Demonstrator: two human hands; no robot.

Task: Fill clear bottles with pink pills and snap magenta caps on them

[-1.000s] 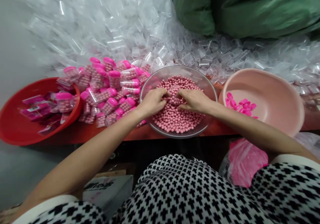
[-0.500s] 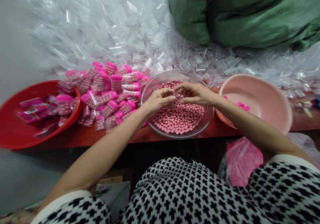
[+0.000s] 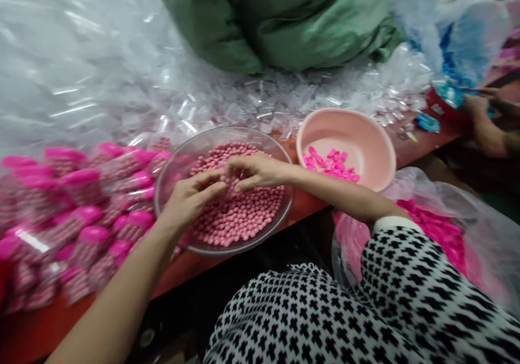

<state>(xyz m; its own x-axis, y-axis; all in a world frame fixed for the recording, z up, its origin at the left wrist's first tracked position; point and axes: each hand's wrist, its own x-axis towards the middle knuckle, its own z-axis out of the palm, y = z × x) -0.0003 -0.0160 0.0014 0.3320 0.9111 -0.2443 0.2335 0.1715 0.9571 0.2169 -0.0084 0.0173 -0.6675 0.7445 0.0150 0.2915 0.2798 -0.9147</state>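
Head view shows the pink beads (image 3: pixel 239 218) lying inside the clear bowl (image 3: pixel 176 163), which stands near the front edge of the red table (image 3: pixel 49 323). The beads are directly below the two hands; they are round, so no long axis can be given for them. The right hand (image 3: pixel 255 170) is the nearer one, because it is above the middle of the beads, while the left hand (image 3: pixel 195 195) is more toward the left rim of the bowl. Fingertips of both hands point to each other, with only a narrow space between. In each hand, the thumb and the fingers stand close together. Something small and pale seems to be between them, but it is blurred, and I cannot tell which hand holds it, or if it is held. To the right of the bowl, the peach basin (image 3: pixel 369 161) contains pink caps (image 3: pixel 335 163).
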